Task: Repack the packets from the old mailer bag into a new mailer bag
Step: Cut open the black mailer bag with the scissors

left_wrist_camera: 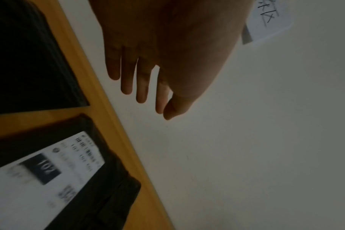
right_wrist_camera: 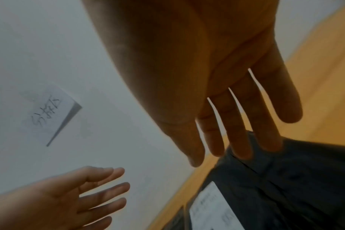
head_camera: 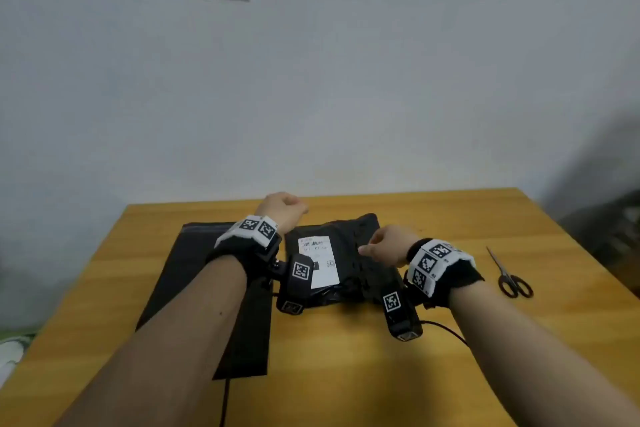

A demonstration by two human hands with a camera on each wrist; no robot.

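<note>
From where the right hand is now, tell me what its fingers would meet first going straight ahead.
Probably the far edge of the filled black bag: the right hand's fingers point at it. Depth is unclear.

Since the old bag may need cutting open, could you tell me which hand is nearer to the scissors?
Right. The right hand hovers over the old mailer bag, the scissors lying further right; the left hand is beyond that bag's far left corner.
</note>
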